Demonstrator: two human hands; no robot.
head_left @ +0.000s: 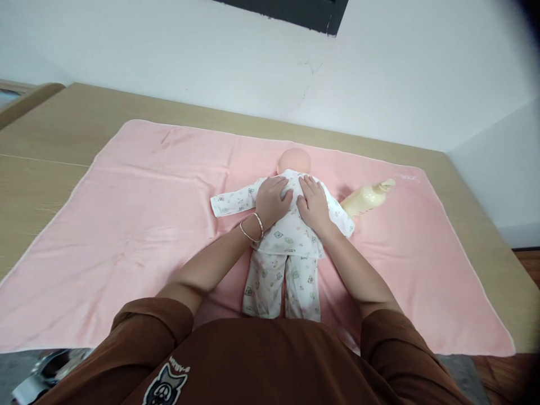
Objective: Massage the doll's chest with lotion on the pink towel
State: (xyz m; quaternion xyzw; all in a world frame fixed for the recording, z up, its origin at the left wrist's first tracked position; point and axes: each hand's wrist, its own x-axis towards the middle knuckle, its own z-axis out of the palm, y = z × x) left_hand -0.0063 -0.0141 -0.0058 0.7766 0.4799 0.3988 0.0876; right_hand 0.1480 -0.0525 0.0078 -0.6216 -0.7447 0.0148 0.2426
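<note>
Pink blanket (160, 236) on tan table (50, 129)

Left of the doll (289, 236), the pink blanket (139, 225) leaves my left fingers (275, 181) a broad open way. On the right, the bottle (367, 198) beside the sleeve (341, 218) blocks a low sweep; I could pass on its near side. Beyond the tabletop (50, 124), the wall (236, 67) bars me.

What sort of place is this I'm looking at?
Perhaps an infant-care practice room: a bald baby doll in white patterned pajamas lies on a rectangular pink cloth spread over a pale wooden table.
</note>
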